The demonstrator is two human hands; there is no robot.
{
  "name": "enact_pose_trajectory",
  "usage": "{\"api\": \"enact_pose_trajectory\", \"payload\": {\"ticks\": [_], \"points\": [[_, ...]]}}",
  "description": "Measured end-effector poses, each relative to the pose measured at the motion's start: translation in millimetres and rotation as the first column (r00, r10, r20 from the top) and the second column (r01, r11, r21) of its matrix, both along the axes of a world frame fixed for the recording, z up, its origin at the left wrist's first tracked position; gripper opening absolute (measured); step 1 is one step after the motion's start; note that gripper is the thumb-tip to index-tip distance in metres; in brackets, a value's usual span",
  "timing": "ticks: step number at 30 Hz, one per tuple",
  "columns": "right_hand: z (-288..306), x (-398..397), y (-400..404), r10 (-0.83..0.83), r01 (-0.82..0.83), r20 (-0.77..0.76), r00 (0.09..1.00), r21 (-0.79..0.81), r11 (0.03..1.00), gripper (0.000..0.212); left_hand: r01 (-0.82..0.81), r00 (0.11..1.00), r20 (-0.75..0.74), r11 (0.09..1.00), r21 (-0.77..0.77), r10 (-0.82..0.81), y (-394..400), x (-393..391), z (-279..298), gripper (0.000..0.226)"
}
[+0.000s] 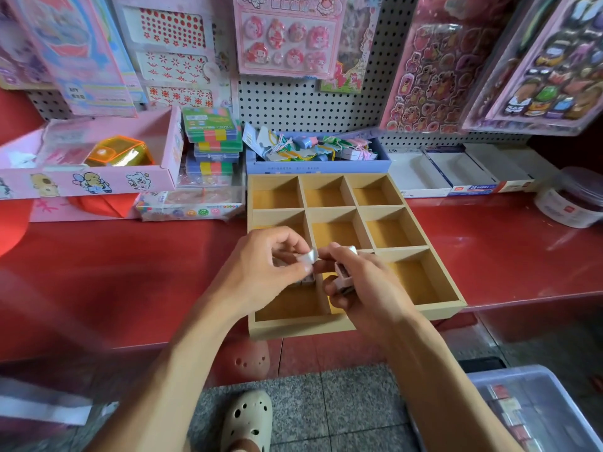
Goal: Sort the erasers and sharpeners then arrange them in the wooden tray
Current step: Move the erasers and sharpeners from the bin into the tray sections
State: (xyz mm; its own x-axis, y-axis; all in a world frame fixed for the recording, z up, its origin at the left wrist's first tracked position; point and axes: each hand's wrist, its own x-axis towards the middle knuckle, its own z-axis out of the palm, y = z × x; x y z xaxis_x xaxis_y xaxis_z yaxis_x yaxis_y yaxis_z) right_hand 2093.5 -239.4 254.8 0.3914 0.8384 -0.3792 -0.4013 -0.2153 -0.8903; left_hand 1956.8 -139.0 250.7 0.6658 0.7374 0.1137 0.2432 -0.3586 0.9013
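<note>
Your left hand [261,262] pinches a small white piece [309,257] and your right hand [365,282] holds a little white sharpener [343,278], both touching over the front of the wooden tray [440,309], with the blue box [318,163] at twelve o'clock behind it.

Wooden tray [434,313]: rear and middle rows of compartments open from above. Both hands cover its front row. Blue box [319,164] touches the tray's rear edge; hanging sticker packs [424,70] overhang behind. Bare red tabletop [509,243] lies right of the tray.
</note>
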Motion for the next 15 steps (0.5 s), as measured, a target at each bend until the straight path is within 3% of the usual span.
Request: {"api": "enact_pose_trajectory", "payload": {"ticks": [3, 6, 8, 11, 15], "points": [[2.4, -1.4, 1.0, 0.039, -0.039, 0.056, 0.998, -0.004, 0.999, 0.031, 0.020, 1.000, 0.010, 1.000, 0.019, -0.020, -1.8, 1.5, -0.7, 0.023], [3.6, 3.1, 0.0, -0.008, 0.012, 0.089, 0.996, -0.039, 0.999, 0.018, -0.036, 0.999, -0.019, 0.999, 0.036, 0.037, 0.8, 1.0, -0.7, 0.040], [4.1, 8.7, -3.0, -0.062, 0.067, 0.091, 0.994, -0.059, 0.996, 0.013, -0.009, 0.991, -0.132, 0.994, 0.105, 0.023, 0.9, -0.1, -3.0, 0.046], [4.3, 15.6, -9.0, -0.110, 0.114, 0.064, 0.992, -0.066, 0.991, 0.009, 0.131, 0.937, -0.348, 0.953, 0.275, -0.029, -3.9, -0.4, -6.3, 0.034], [3.0, 20.0, -15.1, -0.158, 0.160, 0.027, 0.987, -0.074, 0.984, 0.011, 0.224, 0.880, -0.474, 0.906, 0.359, -0.030, -8.7, 4.0, -7.6, 0.029]]}}
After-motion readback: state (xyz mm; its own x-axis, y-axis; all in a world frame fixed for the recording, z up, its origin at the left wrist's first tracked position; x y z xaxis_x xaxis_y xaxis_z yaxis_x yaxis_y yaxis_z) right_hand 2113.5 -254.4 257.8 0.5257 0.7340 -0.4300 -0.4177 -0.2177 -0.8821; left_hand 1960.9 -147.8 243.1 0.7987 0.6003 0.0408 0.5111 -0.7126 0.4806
